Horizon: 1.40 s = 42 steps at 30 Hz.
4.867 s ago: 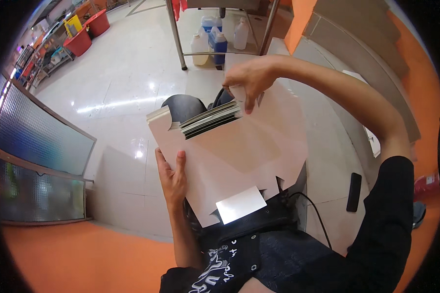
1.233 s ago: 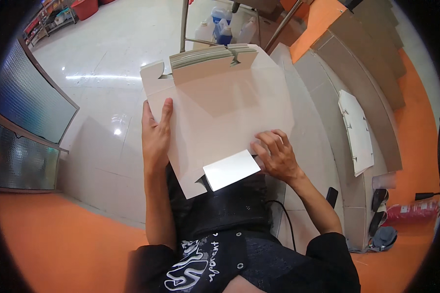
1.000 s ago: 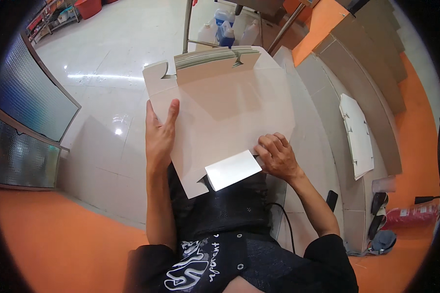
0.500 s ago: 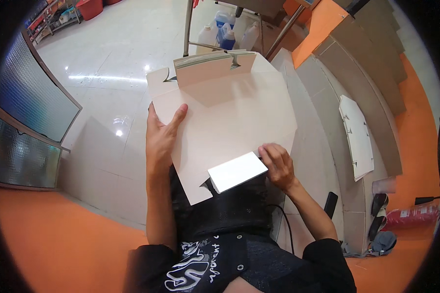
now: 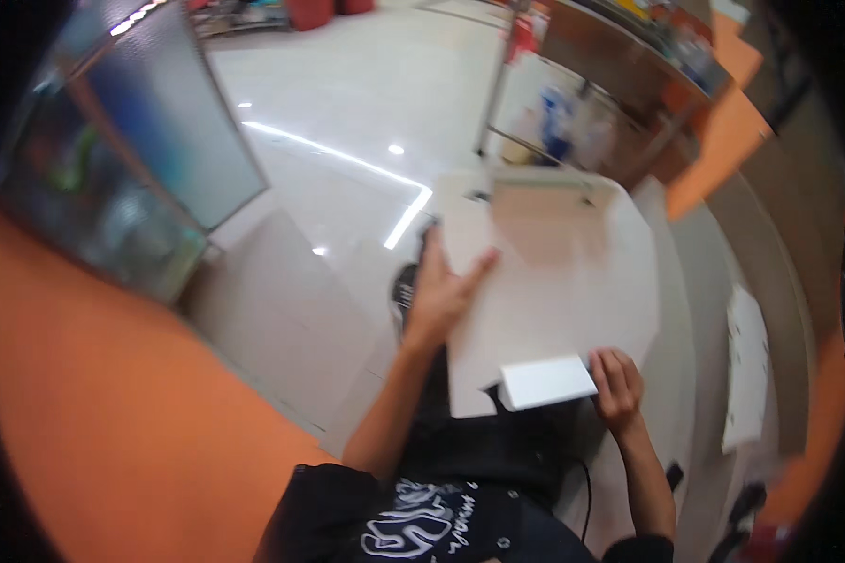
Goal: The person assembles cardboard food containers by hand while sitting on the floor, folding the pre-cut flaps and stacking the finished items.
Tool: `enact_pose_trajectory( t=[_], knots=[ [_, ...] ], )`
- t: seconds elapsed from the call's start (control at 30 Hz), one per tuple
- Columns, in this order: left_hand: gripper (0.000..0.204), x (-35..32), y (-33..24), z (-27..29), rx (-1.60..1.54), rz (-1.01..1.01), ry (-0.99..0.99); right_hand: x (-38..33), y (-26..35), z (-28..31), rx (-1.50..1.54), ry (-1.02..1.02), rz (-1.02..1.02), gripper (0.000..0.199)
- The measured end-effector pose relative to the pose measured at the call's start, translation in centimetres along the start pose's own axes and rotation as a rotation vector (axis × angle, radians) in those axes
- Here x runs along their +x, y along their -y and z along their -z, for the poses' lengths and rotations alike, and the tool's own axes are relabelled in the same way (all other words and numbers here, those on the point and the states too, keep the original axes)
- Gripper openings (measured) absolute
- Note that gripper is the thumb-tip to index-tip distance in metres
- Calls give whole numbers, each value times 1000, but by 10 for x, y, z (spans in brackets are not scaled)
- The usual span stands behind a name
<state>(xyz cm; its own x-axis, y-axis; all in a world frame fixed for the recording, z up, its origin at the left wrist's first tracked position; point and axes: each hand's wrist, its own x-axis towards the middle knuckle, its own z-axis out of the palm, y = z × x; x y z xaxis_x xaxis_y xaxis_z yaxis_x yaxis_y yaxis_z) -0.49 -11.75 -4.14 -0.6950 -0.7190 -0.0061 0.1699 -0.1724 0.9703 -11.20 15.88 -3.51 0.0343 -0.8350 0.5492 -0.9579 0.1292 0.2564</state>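
Note:
A stack of flat die-cut cardboard box blanks point(image 5: 563, 272), pale beige on the upper face, lies across my lap. Its near flap point(image 5: 547, 382) is folded over and shows white. My left hand point(image 5: 449, 298) grips the left edge, thumb on top and fingers beneath. At the near right corner, my right hand point(image 5: 617, 383) has its fingers curled round the edge beside the white flap; its thumb is hidden. The far flap stands up and shades the sheet behind it.
More flat white blanks point(image 5: 745, 371) lie on the steps at right. A metal-legged table point(image 5: 620, 80) with bottles point(image 5: 556, 122) beneath stands ahead. A framed frosted glass panel point(image 5: 174, 122) is at left, beside orange floor point(image 5: 113, 394). A black cable point(image 5: 588, 497) hangs near my right leg.
The view has swung, so my hands and the blanks appear farther right and lower, somewhat blurred. Both hands keep the same hold on the cardboard.

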Motion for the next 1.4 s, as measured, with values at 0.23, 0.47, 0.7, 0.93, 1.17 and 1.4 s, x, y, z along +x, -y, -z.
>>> enact_pose_trajectory(
  t=[0.23, 0.47, 0.7, 0.93, 1.17, 1.4],
  knots=[
    [60, 6, -5, 5, 96, -140, 100, 25, -8, 12, 167, 177, 22, 22],
    [59, 8, -5, 9, 121, -217, 115, 56, -35, 16, 403, 436, -39, 22],
    [63, 13, -3, 5, 155, -180, 96, 114, -71, 11, 657, 896, -49, 20],
    [64, 12, -7, 5, 101, -153, 94, 141, -85, -6, 649, 1163, 60, 26],
    [65, 7, -10, 7, 92, -31, 47, 156, -81, -8, 632, 1244, 101, 28],
    [63, -6, 11, 15, -63, 16, 150, 125, -83, -7, 622, 1107, 59, 26]
  ],
)
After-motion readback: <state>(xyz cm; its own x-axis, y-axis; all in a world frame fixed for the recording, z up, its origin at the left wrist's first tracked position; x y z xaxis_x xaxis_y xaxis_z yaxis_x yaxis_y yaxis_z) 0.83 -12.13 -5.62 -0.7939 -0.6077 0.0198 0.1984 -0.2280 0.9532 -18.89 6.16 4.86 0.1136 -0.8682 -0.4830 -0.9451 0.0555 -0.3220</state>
